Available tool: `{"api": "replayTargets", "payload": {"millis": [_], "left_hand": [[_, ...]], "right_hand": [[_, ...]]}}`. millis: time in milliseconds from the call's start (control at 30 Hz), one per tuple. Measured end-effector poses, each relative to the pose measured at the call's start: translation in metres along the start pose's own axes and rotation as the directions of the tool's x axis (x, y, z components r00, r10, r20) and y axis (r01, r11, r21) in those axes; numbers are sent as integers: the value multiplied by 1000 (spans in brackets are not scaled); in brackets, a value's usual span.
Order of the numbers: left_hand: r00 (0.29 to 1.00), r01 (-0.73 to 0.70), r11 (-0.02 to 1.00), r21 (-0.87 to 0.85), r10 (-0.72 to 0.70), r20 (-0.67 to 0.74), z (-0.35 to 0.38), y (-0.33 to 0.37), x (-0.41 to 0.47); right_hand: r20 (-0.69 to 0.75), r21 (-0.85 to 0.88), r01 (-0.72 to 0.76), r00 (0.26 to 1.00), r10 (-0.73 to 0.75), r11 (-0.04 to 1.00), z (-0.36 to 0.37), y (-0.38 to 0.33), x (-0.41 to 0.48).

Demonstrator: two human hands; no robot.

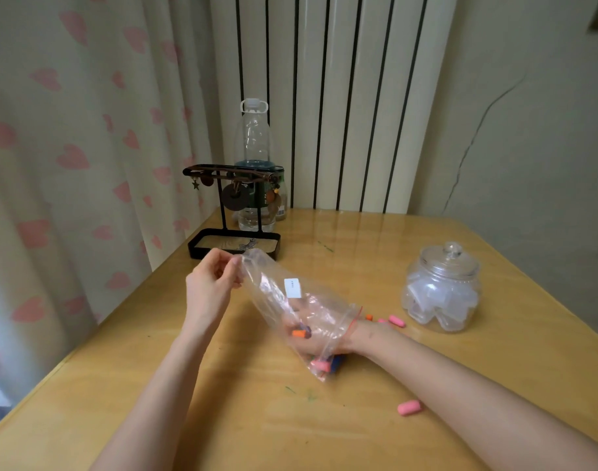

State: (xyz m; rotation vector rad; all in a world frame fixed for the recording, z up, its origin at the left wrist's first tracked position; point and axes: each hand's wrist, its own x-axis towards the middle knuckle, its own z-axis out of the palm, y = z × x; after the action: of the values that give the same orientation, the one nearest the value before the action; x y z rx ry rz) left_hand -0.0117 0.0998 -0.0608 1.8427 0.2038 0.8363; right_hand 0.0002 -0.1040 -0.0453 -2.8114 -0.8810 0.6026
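Observation:
A clear zip bag (270, 283) with a white label slants above the wooden table (222, 419). My left hand (211, 287) pinches its raised closed end. My right hand (324, 338) is inside the bag through the red-zip opening. Its fingertips are at an orange foam piece (299, 333) and a dark purple one. The plastic blurs whether they grip them. A pink piece (321, 365) and a blue piece (336, 363) lie in the bag's low corner. Loose pink pieces (409, 407) (397, 321) and a small orange one (368, 317) lie on the table.
A lidded glass jar (442, 290) holding clear plastic items stands at the right. A black jewellery stand (234, 232) with a tray base stands at the back left, with a tall clear bottle (255, 147) behind it. A curtain hangs at the left and a radiator stands behind.

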Motion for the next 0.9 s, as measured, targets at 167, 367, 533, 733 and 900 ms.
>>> {"api": "replayTargets", "payload": {"millis": [167, 367, 533, 733, 900], "left_hand": [[995, 75, 997, 7, -74, -74, -4, -12, 2], [988, 139, 989, 47, -135, -74, -4, -24, 2], [977, 200, 978, 55, -195, -89, -3, -32, 2], [973, 209, 975, 83, -199, -116, -2, -34, 2], [972, 209, 973, 97, -196, -127, -4, -38, 5]], "right_hand": [[-99, 1, 260, 961, -259, 966, 6, 12, 15], [-131, 118, 230, 968, -214, 966, 7, 18, 2], [-398, -196, 398, 803, -444, 896, 21, 28, 0], [-516, -241, 435, 700, -494, 868, 38, 33, -8], [-565, -254, 469, 638, -523, 846, 42, 33, -9]]}}
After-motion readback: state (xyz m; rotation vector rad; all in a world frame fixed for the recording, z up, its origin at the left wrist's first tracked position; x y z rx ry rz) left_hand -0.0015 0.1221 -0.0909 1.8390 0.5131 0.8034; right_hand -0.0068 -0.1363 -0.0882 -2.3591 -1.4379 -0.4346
